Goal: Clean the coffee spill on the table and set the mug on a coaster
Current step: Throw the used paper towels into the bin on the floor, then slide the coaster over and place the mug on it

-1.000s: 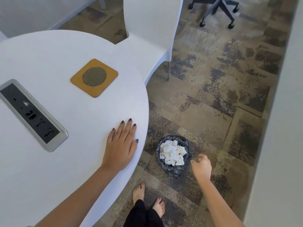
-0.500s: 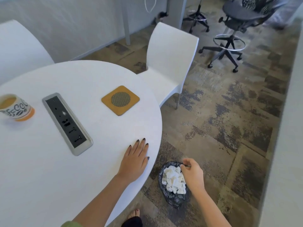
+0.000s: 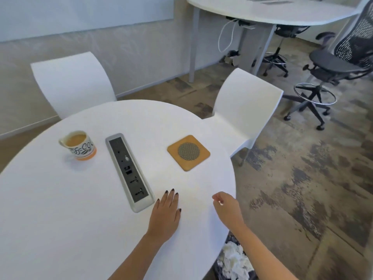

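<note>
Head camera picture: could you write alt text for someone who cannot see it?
A person's left hand rests flat on a round white table, the empty right hand raised beside it. A full coffee mug stands left of a built-in power strip, a square coaster right of it. A bin of crumpled tissues sits below the table's edge.

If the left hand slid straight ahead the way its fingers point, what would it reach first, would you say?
The left hand lies flat on the table, fingers pointing up and slightly right. That line seems to pass bare tabletop first, then probably meets the coaster; the power strip stays to its left.
</note>
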